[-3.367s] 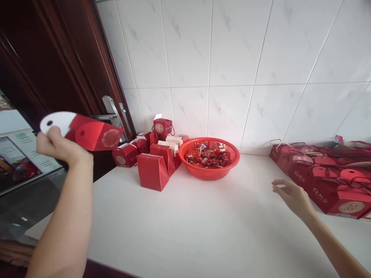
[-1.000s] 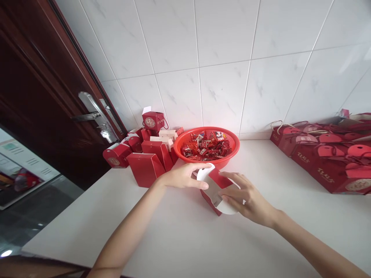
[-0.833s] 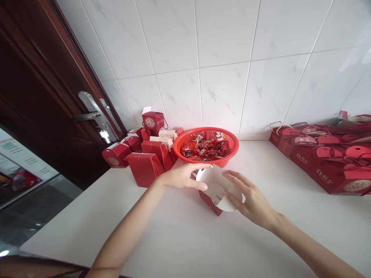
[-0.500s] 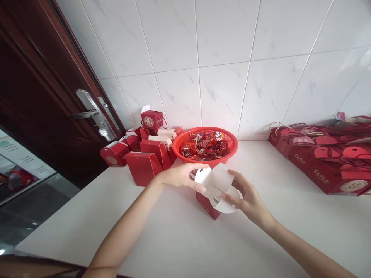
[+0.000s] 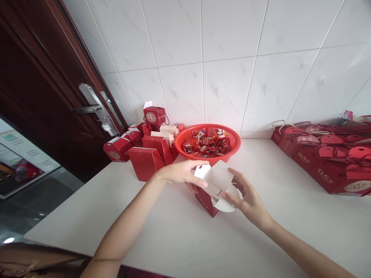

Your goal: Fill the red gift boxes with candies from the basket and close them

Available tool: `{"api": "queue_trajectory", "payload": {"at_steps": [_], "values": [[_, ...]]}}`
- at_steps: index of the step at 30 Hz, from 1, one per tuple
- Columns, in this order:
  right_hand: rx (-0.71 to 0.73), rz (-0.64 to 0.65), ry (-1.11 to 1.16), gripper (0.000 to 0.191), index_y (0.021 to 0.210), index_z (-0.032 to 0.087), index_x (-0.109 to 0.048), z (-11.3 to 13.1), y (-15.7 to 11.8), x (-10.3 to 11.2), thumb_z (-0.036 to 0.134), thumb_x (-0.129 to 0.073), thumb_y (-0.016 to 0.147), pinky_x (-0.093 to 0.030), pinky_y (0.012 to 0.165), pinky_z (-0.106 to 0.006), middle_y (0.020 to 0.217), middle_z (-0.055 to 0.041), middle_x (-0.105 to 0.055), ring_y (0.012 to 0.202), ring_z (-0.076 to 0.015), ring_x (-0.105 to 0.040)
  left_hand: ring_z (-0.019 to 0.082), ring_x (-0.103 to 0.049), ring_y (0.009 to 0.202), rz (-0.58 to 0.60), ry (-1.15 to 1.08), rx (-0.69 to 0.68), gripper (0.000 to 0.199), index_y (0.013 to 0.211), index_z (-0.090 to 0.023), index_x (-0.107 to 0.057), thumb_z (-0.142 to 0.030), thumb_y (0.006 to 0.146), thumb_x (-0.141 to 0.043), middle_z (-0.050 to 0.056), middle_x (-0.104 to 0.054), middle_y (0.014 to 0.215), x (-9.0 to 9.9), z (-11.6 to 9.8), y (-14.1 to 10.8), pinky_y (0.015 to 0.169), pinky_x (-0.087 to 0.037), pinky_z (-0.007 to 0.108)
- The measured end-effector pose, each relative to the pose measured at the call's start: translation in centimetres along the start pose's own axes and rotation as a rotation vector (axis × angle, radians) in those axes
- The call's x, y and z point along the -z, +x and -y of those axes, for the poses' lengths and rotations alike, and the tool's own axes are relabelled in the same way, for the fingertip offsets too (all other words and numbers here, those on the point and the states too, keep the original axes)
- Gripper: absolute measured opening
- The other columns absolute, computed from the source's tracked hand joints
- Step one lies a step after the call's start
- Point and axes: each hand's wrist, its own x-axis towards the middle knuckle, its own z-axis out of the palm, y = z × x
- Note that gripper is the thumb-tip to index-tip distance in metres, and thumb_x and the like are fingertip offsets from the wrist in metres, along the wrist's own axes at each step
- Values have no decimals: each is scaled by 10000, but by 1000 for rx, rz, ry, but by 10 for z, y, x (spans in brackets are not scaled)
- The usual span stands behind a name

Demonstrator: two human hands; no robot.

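A red cardboard gift box (image 5: 206, 201) stands on the white tabletop, its top flaps spread and the white inside showing. My left hand (image 5: 185, 175) grips its left side, with the thumb by a rounded flap that has a hole. From the right, my right hand (image 5: 245, 193) pinches the other flaps between thumb and fingers. Folded white tabs are visible at the box's bottom. Just behind the box, a red plastic basket (image 5: 209, 158) holds several wrapped candies (image 5: 203, 143).
Several red boxes (image 5: 145, 164) stand at the left, with a small corded box (image 5: 155, 116) on top. Many red boxes with cords (image 5: 313, 164) are packed together at the right. A tiled wall (image 5: 226, 92) closes the back; a dark door (image 5: 43, 77) is at the left.
My left hand has shifted slightly, its fingers now lower around the box's left side. My right hand keeps its hold on the flaps. The camera view has shifted a little.
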Motion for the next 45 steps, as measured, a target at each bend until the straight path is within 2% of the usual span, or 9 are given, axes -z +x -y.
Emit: {"api": "queue_trajectory", "payload": {"at_steps": [3, 8, 13, 20, 28, 32, 36, 41, 45], "values": [[3, -5, 12, 720, 1402, 277, -490, -2, 0, -1, 619, -739, 819, -542, 1016, -478, 1258, -106, -682, 1150, -298, -664, 320, -693, 1145, -31, 0, 17, 888, 1460, -288, -569, -266, 642, -915, 164, -433, 1592, -1, 0, -2, 746, -636, 338], [-24, 0, 24, 718, 1399, 267, -476, -4, 0, -1, 606, -736, 822, -550, 995, -461, 1254, -107, -682, 1137, -302, -673, 321, -681, 1170, 12, -90, 34, 982, 1531, -274, -474, -250, 648, -904, 160, -609, 1433, -3, 8, -11, 809, -624, 374], [-17, 7, 36, 709, 1401, 275, -460, -5, 0, -1, 591, -733, 828, -538, 1009, -453, 1257, -101, -687, 1149, -294, -669, 317, -603, 1297, 75, -105, -28, 1084, 1584, -303, -365, -254, 650, -912, 153, -518, 1530, -2, 27, -17, 1008, -546, 448], [-65, 2, 113, 694, 1361, 274, -484, 0, 0, -2, 596, -745, 804, -543, 983, -449, 1201, -98, -700, 1153, -305, -661, 311, -613, 1265, 60, 8, -23, 1273, 1644, -339, -134, -326, 645, -924, 131, -621, 1395, -5, 42, -18, 1030, -507, 460], [-181, 14, 284, 695, 1315, 281, -507, 1, 10, -4, 561, -789, 745, -589, 811, -407, 1166, -105, -698, 1155, -334, -644, 350, -503, 1350, -5, -124, 6, 1324, 1638, -320, -167, -329, 571, -952, 143, -512, 1495, -6, 49, -15, 1074, -460, 485], [-191, 48, 327, 684, 1303, 275, -504, -1, 20, -4, 547, -784, 741, -597, 702, -386, 1166, -115, -681, 1104, -334, -653, 362, -466, 1379, -18, -125, -24, 1287, 1633, -323, -191, -318, 589, -943, 156, -436, 1552, -4, 48, -12, 1059, -472, 495], [-136, 49, 265, 644, 1302, 273, -519, 0, 21, 0, 555, -749, 770, -587, 696, -363, 1142, -103, -684, 1077, -312, -653, 358, -519, 1336, 5, -96, -19, 1293, 1638, -286, -172, -316, 598, -941, 180, -482, 1514, -1, 43, -11, 1027, -492, 485], [-80, -9, 181, 587, 1320, 284, -559, 2, 16, 5, 608, -662, 841, -570, 862, -408, 1206, -99, -670, 1101, -287, -644, 307, -629, 1219, -8, 29, -19, 1080, 1604, -277, -287, -404, 708, -878, 159, -502, 1526, 6, 24, -15, 992, -515, 415], [-111, -144, 199, 529, 1212, 267, -621, -3, 20, 14, 664, -573, 865, -535, 940, -432, 1231, -106, -672, 1111, -282, -641, 262, -715, 1044, -31, 177, 103, 927, 1578, -254, -369, -602, 806, -747, 138, -660, 1323, 16, 1, -21, 884, -557, 362]]}}
